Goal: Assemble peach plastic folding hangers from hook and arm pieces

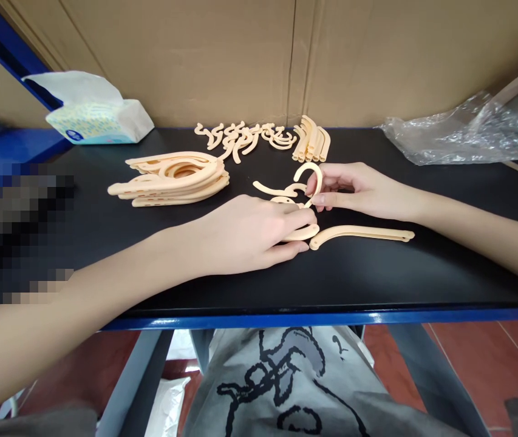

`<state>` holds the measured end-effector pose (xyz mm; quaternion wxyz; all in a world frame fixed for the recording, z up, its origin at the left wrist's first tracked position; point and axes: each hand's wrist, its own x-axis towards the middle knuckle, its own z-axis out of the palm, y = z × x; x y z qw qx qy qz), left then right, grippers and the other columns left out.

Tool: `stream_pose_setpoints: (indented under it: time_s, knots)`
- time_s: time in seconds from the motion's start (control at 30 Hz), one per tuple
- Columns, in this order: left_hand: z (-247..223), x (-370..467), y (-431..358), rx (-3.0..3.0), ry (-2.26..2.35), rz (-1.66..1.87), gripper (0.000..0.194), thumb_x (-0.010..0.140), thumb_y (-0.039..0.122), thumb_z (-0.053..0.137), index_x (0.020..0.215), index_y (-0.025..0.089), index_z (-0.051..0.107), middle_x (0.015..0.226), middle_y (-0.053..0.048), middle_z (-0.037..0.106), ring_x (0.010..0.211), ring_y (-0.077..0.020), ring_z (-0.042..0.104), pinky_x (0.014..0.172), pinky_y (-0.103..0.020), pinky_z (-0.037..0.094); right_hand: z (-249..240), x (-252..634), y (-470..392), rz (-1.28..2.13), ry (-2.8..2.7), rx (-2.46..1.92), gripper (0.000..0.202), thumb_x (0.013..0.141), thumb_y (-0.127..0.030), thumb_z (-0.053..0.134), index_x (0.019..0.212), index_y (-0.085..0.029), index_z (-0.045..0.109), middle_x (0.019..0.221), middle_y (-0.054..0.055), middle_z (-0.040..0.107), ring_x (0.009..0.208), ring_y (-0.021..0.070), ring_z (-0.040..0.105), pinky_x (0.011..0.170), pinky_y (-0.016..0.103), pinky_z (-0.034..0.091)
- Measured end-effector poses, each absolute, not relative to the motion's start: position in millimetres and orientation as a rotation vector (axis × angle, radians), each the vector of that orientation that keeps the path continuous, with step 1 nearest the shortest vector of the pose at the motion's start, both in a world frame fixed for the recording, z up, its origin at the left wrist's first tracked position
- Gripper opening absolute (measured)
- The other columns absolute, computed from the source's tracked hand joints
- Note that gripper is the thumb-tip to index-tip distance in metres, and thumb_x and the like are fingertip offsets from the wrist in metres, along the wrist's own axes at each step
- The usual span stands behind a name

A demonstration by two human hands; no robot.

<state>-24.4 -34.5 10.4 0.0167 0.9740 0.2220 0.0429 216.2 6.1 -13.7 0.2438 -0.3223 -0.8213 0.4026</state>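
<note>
Palm down on the black table, my left hand (247,233) closes its fingers round a peach-coloured plastic hanger arm (303,233). My right hand (354,189) pinches a hanger hook (319,177) between thumb and fingers, its curve upward and its lower end close to my left fingertips. Whether hook and arm are joined is hidden by my fingers. Just right of my left fingertips, another hanger arm (362,232) lies on the table, its end near the held one. Behind my hands lies a loose curved hook piece (271,189).
A stack of folded hangers (174,182) is at the left. Along the cardboard wall (204,60) lie a pile of small hooks (240,138) and a bundle of hanger arms (312,141). A tissue pack (104,118) stands back left, clear plastic bags (463,133) back right.
</note>
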Motion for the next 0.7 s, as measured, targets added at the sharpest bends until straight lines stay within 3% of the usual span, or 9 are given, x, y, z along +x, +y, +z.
stream_pose_setpoints:
  time_s: [0.13,0.7]
  knots:
    - [9.7,-23.9,-35.0,3.054,0.699,0.13,0.021,0.101,0.03,0.053,0.115,0.019,0.063,0.102,-0.001,0.07,0.078,-0.0165,0.066,0.061,-0.027,0.037,-13.9,216.1,5.8,1.069,-2.254,-0.869,0.025,0.09,-0.045,0.068,0.092,-0.02,0.062,0.079,-0.001,0.065,0.072,0.0129,0.061,0.066,0.028,0.047]
    - [8.0,-24.7,-34.8,3.056,0.672,0.14,0.021,0.101,0.029,0.052,0.117,0.019,0.062,0.105,-0.001,0.07,0.083,-0.0167,0.067,0.062,-0.028,0.039,-13.6,216.6,5.3,1.028,-2.275,-0.902,0.026,0.09,-0.047,0.066,0.093,-0.021,0.062,0.081,-0.001,0.066,0.073,0.0135,0.061,0.068,0.029,0.047]
